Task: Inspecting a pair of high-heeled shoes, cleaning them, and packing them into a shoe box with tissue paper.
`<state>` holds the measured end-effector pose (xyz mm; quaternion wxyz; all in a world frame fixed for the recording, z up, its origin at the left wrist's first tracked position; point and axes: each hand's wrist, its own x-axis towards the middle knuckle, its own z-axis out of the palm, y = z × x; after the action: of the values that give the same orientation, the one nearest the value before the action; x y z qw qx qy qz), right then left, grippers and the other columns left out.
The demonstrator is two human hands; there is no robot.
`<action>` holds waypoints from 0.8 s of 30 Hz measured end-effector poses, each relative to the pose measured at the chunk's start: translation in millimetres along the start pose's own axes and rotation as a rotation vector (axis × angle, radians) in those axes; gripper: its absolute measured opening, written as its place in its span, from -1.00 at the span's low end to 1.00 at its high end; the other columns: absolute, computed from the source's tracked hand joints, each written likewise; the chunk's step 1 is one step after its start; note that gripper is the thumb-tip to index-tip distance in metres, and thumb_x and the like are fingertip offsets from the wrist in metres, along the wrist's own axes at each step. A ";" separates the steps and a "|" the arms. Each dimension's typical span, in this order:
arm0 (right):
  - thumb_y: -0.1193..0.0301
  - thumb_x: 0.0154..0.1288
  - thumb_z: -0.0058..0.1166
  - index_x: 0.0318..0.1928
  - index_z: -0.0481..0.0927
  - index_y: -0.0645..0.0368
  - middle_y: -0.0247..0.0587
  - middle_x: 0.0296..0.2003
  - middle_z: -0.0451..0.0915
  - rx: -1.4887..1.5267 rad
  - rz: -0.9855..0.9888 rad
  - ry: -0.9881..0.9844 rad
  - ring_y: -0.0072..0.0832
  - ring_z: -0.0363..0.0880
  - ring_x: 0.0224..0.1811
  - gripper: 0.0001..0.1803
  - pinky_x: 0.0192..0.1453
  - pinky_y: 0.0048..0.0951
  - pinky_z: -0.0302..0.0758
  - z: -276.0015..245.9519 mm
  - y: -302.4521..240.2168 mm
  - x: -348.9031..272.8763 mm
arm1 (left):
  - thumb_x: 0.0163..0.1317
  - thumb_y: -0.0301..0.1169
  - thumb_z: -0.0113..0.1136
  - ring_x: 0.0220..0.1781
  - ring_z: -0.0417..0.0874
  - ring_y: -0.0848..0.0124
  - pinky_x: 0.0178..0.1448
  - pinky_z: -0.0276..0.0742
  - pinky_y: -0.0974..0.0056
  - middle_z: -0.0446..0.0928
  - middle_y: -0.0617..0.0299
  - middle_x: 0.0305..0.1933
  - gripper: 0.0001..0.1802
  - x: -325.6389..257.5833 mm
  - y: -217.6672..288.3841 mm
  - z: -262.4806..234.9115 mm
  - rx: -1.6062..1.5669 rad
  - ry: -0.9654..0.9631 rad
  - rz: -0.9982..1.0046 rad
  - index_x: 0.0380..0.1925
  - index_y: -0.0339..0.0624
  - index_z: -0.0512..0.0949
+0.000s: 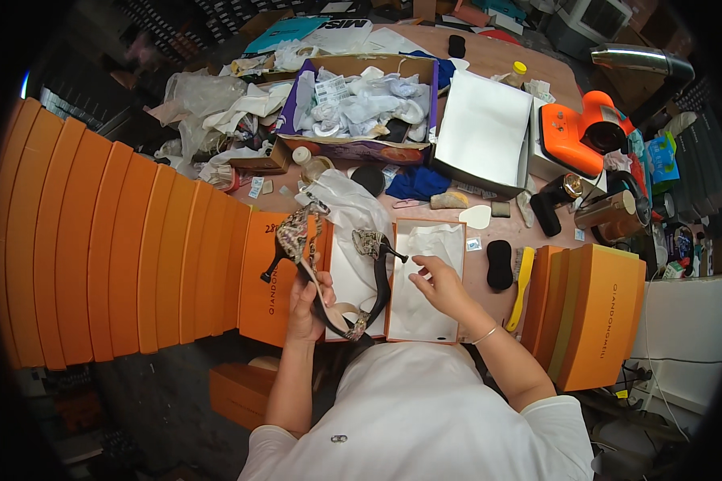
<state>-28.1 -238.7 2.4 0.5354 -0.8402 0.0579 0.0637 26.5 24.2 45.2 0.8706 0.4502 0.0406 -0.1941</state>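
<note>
My left hand [303, 309] is closed around a snakeskin-patterned heeled sandal [295, 240], holding it tilted above the table with its dark heel to the left. Close beside it is a second, matching sandal [369, 242], its sole dark and its heel pointing right. Whether my left hand also grips this one cannot be made out. By that heel's tip hovers my right hand [441, 287], fingers apart and holding nothing. Beneath the hands, an opened shoebox [463, 264] is lined with white paper [425, 280]. White tissue [341, 196] lies behind the sandals.
Orange shoeboxes [128, 248] stand in a long row at left; more orange boxes [594, 313] are at right. Farther back are a purple carton [361, 150] of wrapped items, a white box lid [485, 124] and an orange device [573, 140]. A yellow-handled brush [523, 280] lies right.
</note>
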 end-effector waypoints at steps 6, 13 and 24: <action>0.20 0.04 0.32 0.27 0.32 0.14 0.01 -0.06 0.55 -0.716 -0.203 0.049 -0.14 0.51 0.05 -0.22 0.25 0.02 0.23 67.8 -5.3 89.9 | 0.09 -0.16 0.19 -0.46 0.43 0.44 -0.30 0.38 0.35 0.51 0.12 -0.26 -0.25 -7.9 -4.3 6.4 -0.396 -0.069 -0.148 0.26 -0.18 0.21; 0.50 0.02 0.18 0.26 0.33 0.17 0.03 0.02 0.49 -0.346 -0.364 0.208 -0.13 0.51 0.03 -0.30 0.15 -0.13 0.31 23.2 -45.6 59.2 | 0.14 -0.15 0.02 -0.23 0.55 0.27 -0.05 0.50 0.17 0.51 0.05 -0.14 -0.28 -7.8 3.8 -15.9 -0.228 -0.023 -0.091 0.30 -0.19 0.17; 0.50 0.08 0.23 0.26 0.35 0.24 0.13 0.19 0.40 -0.506 -0.068 -0.162 0.01 0.38 0.25 -0.32 0.31 -0.17 0.35 -30.1 47.2 42.4 | 0.31 -0.36 -0.01 -0.01 0.64 0.27 0.10 0.53 0.25 0.59 0.01 -0.04 -0.58 65.9 -78.3 -19.2 0.598 -0.152 -0.458 0.10 -0.39 0.44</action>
<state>7.2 -287.1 -34.3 0.3128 -0.9410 -0.0312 0.1251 59.9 -21.0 -42.4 0.6355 0.6479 0.0169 -0.4196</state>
